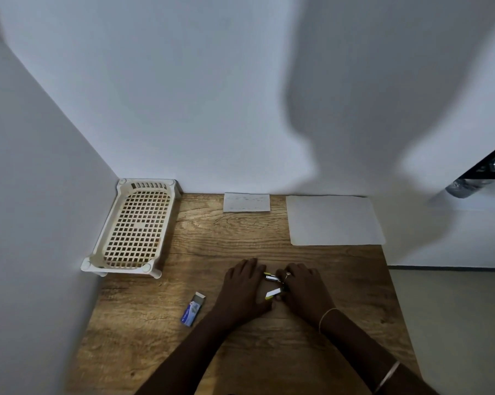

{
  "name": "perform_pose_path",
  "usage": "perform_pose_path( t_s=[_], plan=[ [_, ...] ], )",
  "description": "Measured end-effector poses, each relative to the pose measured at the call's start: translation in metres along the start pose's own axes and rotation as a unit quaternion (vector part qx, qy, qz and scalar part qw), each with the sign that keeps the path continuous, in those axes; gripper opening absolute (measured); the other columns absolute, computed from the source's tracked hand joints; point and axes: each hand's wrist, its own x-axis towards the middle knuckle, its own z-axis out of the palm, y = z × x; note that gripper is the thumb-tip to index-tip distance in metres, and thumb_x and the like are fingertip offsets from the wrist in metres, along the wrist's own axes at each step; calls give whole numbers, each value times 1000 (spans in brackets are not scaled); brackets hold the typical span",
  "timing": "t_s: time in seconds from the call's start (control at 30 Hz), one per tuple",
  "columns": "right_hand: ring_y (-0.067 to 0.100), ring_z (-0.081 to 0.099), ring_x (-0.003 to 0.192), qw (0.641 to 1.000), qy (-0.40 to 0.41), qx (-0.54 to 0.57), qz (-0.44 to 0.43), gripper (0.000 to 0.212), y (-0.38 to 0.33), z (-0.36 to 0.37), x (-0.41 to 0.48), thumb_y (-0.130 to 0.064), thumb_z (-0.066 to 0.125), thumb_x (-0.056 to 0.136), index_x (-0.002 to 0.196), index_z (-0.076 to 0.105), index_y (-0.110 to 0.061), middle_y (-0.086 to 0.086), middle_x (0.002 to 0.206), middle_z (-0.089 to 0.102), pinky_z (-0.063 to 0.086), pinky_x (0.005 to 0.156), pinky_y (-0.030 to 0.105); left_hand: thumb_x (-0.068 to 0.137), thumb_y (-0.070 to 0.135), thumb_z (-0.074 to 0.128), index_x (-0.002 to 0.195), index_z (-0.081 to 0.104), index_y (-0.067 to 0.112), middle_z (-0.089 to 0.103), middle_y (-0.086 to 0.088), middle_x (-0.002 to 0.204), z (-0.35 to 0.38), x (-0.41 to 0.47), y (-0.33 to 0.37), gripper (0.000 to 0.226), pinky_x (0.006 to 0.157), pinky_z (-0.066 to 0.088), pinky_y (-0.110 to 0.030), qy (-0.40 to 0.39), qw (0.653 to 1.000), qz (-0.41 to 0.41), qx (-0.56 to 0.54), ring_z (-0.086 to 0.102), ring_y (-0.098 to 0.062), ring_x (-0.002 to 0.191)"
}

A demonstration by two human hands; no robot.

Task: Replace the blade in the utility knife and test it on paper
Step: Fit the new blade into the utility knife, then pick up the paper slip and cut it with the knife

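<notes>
Both hands meet over the middle of the wooden table [240, 352]. Between them sits the utility knife [271, 277], yellow, black and silver, mostly hidden by fingers. A second yellow-and-white piece [272, 294] shows lower down between the hands; whether it is part of the knife or the blade I cannot tell. My left hand [244, 289] curls around the left side of these parts. My right hand [304, 290], with a ring on one finger, holds the right side. A blue blade pack [193, 310] lies to the left. A white sheet of paper [336, 220] lies at the back right.
A cream perforated plastic tray [132, 228] stands at the back left against the wall corner. A small white card [246, 202] lies at the table's back edge. The table's right edge drops to the floor.
</notes>
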Motion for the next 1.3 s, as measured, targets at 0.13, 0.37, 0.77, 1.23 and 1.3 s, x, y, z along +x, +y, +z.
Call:
perform_pose_path(
  t_s=[0.13,0.37,0.77,1.23,1.3],
  plan=[
    [22,46,128,1000,-5,-4,-7,60,4,-1,-2,-40,59,90,146,43,-30,-2,137,51,35,99,41,73,77,59,161,21,26,16,-4,171,-1,-1,-4,108,124,13,-47,-15,1000,10,-5,12,-27,157],
    [25,48,132,998,44,40,-12,53,18,-15,-2,-31,54,94,146,49,-21,3,144,53,39,105,41,86,85,34,158,33,22,27,-1,169,-20,-8,-8,96,127,18,-43,59,997,8,-46,20,-24,157],
    [31,34,145,992,56,-39,-106,69,19,-64,112,-33,67,91,149,40,-8,16,157,39,35,115,41,97,42,61,162,15,15,7,-7,173,-90,62,-54,85,129,7,-48,37,999,-26,11,3,-25,160],
    [30,12,154,999,-19,-30,-29,69,-6,-57,181,-45,46,101,155,24,-8,14,167,14,20,123,52,105,50,39,163,5,10,-11,-11,172,-92,125,-73,78,124,6,-64,-100,990,-59,74,-6,-34,159],
    [29,12,155,999,-24,-32,-30,67,-6,-51,179,-45,44,102,155,25,-9,13,168,14,19,123,53,106,51,39,163,2,10,-11,-11,172,-87,123,-74,79,124,6,-63,-105,990,-59,73,-6,-34,159]
  ],
)
